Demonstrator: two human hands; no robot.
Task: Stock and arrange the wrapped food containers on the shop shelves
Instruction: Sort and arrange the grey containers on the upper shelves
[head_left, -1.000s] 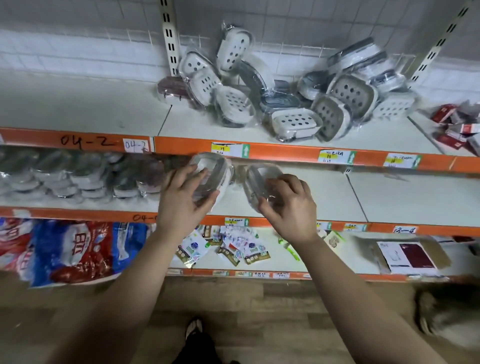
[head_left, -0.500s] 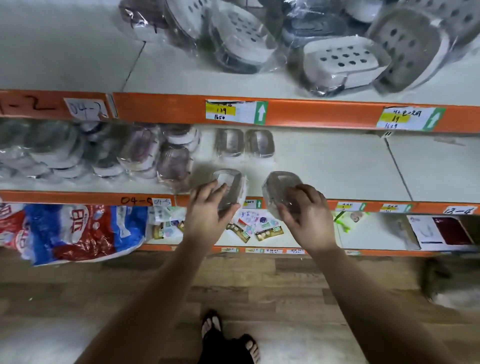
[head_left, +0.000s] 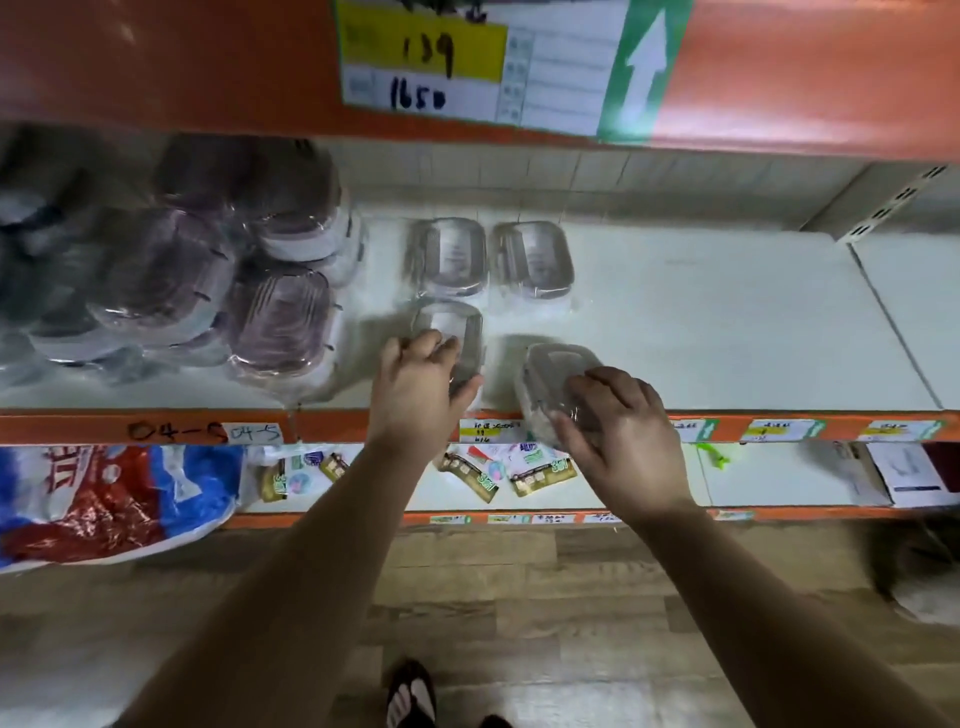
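On the white middle shelf (head_left: 727, 322), the left hand (head_left: 415, 389) grips a clear wrapped oval container (head_left: 454, 325) lying flat, while the right hand (head_left: 623, 447) holds a tilted second clear container (head_left: 550, 379) at the near edge, both in front of a far pair of wrapped containers (head_left: 449, 257).

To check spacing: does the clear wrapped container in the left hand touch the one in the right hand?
Apart. The head view shows bare white shelf between the left-hand container and right-hand container.

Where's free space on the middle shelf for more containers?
Middle shelf is bare right of the back pair of containers, out to the panel seam. Crowded left: the purple-lidded container pile. Front spots taken: left hand grips the left container, right hand grips the right container at the lip.
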